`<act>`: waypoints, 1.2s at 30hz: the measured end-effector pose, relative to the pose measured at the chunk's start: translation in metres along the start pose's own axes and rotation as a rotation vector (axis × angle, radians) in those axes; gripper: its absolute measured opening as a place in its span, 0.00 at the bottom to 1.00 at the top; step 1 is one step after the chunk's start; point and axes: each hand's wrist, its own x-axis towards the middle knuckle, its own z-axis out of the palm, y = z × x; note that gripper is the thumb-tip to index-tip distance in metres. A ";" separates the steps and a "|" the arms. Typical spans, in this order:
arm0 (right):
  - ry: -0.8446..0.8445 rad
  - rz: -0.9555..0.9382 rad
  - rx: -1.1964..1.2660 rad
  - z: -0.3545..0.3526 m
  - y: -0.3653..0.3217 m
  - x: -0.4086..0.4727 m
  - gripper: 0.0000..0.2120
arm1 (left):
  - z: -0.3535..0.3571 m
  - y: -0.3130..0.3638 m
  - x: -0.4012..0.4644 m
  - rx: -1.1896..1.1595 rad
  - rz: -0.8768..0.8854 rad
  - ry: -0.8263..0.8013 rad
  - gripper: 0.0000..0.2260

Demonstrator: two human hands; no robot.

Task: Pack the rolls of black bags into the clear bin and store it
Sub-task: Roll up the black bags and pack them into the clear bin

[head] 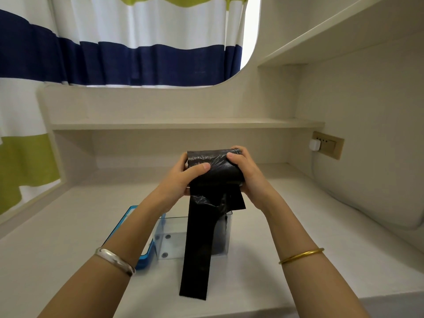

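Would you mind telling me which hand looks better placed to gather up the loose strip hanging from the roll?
Probably the left hand: the hanging strip drops nearer its side, while the right hand wraps the roll end firmly.

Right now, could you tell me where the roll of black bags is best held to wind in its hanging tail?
Probably at its two ends, from either side. The roll of black bags lies crosswise, left hand and right hand capping its ends. That leaves the middle free for the loose tail hanging before the clear bin.
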 end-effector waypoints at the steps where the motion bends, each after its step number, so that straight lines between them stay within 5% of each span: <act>1: -0.011 -0.006 0.018 -0.001 0.000 0.000 0.20 | 0.000 0.001 -0.001 0.026 0.035 -0.001 0.23; 8: -0.033 -0.003 0.103 -0.004 -0.002 0.001 0.14 | 0.001 0.001 -0.008 0.223 0.268 0.023 0.27; 15: -0.018 0.080 0.136 -0.007 -0.002 -0.001 0.26 | 0.003 0.001 -0.009 0.362 0.359 0.022 0.31; 23: 0.058 0.025 0.065 -0.005 -0.007 -0.002 0.17 | 0.005 0.000 -0.003 0.265 0.173 -0.001 0.40; 29: 0.082 -0.079 -0.045 0.004 -0.006 -0.004 0.10 | 0.007 -0.008 -0.002 -0.076 -0.066 -0.071 0.42; 36: 0.063 -0.100 -0.071 0.005 -0.009 -0.005 0.09 | 0.004 -0.008 -0.004 -0.134 -0.059 -0.056 0.40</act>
